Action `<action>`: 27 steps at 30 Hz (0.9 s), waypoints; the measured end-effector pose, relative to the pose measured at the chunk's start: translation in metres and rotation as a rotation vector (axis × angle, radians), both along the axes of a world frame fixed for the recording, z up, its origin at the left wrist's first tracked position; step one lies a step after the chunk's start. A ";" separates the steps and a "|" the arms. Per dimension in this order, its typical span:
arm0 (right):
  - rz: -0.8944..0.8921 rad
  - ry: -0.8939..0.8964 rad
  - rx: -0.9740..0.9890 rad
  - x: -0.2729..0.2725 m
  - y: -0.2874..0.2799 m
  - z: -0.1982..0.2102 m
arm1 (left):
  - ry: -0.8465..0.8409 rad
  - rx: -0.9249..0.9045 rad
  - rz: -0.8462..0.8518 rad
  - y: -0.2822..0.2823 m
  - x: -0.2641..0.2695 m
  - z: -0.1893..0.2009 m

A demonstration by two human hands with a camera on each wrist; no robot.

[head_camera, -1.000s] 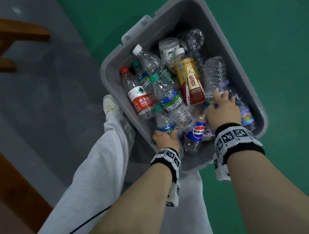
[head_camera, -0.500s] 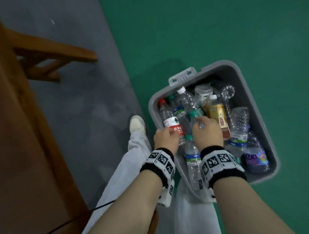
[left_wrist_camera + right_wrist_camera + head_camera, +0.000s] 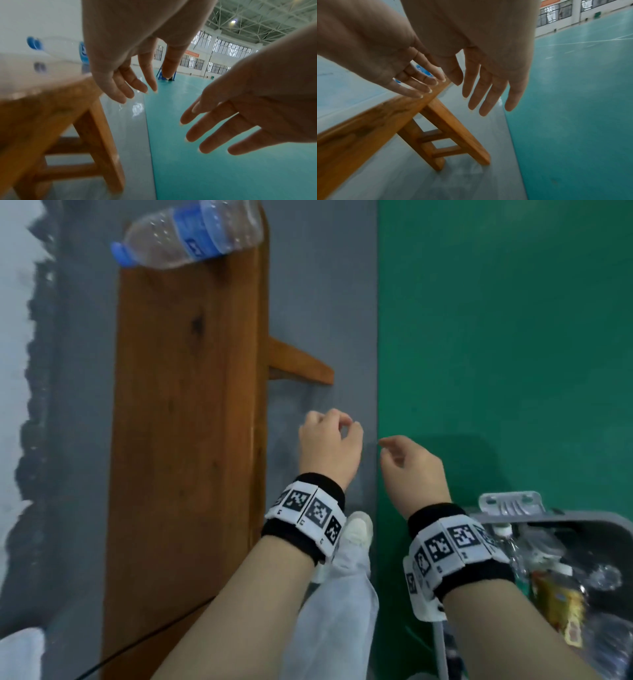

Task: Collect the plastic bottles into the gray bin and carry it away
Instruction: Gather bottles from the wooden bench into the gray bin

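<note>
Now, clear bottle (image 3: 191, 232) (blue cap, blue label), lying on bench (image 3: 181, 422)

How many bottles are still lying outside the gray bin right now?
1. A clear bottle with a blue cap lies on its side at the far end of the wooden bench. More may sit outside the picture; the gray bin is only partly in view.

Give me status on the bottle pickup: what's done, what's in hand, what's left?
Done: the gray bin on the green floor already holds many bottles. In hand: nothing; the left hand and right hand are both empty, fingers relaxed, beside the wooden bench. Left: one blue-capped bottle lies on its side at the bench's far end; it needs binning, then the bin carried away.
</note>
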State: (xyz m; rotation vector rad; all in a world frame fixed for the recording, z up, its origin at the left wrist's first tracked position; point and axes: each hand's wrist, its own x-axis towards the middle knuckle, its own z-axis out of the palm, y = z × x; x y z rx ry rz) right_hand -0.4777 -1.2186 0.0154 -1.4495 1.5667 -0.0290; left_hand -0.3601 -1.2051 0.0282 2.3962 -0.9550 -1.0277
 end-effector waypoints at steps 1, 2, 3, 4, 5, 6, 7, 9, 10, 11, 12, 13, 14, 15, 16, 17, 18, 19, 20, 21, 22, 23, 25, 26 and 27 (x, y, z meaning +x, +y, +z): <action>0.020 -0.016 -0.010 0.019 -0.009 0.003 | -0.029 -0.033 0.010 -0.009 0.018 0.006; 0.037 -0.031 -0.024 0.035 -0.018 0.005 | -0.057 -0.064 0.019 -0.017 0.035 0.011; 0.052 -0.046 -0.040 0.055 -0.027 0.008 | -0.091 -0.097 0.031 -0.026 0.054 0.016; 0.066 -0.057 -0.055 0.072 -0.036 0.010 | -0.125 -0.126 0.038 -0.034 0.070 0.021; 0.080 -0.064 -0.068 0.086 -0.045 0.012 | -0.159 -0.151 0.047 -0.040 0.085 0.026; 0.091 -0.078 -0.085 0.098 -0.053 0.015 | -0.199 -0.173 0.055 -0.047 0.099 0.030; 0.096 -0.095 -0.106 0.108 -0.061 0.018 | -0.245 -0.196 0.060 -0.053 0.111 0.034; 0.107 -0.131 -0.160 0.130 -0.078 0.025 | -0.367 -0.247 0.067 -0.069 0.138 0.041; 0.115 -0.150 -0.185 0.141 -0.089 0.028 | -0.432 -0.267 0.071 -0.078 0.153 0.044; 0.122 -0.166 -0.205 0.150 -0.099 0.031 | -0.494 -0.275 0.075 -0.088 0.166 0.047; 0.127 -0.178 -0.219 0.159 -0.109 0.033 | -0.545 -0.267 0.078 -0.099 0.180 0.050; 0.136 -0.188 -0.229 0.168 -0.119 0.035 | -0.576 -0.244 0.082 -0.110 0.194 0.052; 0.145 -0.198 -0.243 0.176 -0.130 0.037 | -0.587 -0.211 0.082 -0.120 0.207 0.054; 0.157 -0.205 -0.268 0.184 -0.139 0.039 | -0.589 -0.177 0.072 -0.130 0.219 0.057; 0.174 -0.205 -0.302 0.192 -0.150 0.041 | -0.595 -0.146 0.055 -0.139 0.231 0.058; 0.188 -0.208 -0.335 0.201 -0.159 0.043 | -0.599 -0.111 0.039 -0.147 0.242 0.058; 0.189 -0.220 -0.361 0.209 -0.166 0.044 | -0.599 -0.067 0.027 -0.153 0.250 0.057; 0.178 -0.245 -0.375 0.217 -0.172 0.046 | -0.592 -0.019 0.020 -0.156 0.257 0.054; 0.164 -0.271 -0.376 0.225 -0.177 0.047 | -0.576 0.029 0.016 -0.158 0.263 0.052; 0.151 -0.296 -0.365 0.231 -0.180 0.047 | -0.557 0.070 0.013 -0.159 0.268 0.048; 0.139 -0.323 -0.340 0.236 -0.181 0.046 | -0.541 0.096 0.003 -0.158 0.272 0.044; 0.125 -0.350 -0.306 0.240 -0.181 0.045 | -0.529 0.104 -0.015 -0.156 0.275 0.039; 0.100 -0.383 -0.224 0.240 -0.177 0.039 | -0.522 0.067 -0.064 -0.153 0.273 0.033; 0.097 -0.385 -0.197 0.238 -0.175 0.036 | -0.532 0.029 -0.082 -0.150 0.269 0.033; 0.097 -0.379 -0.181 0.235 -0.172 0.033 | -0.540 -0.001 -0.099 -0.148 0.263 0.033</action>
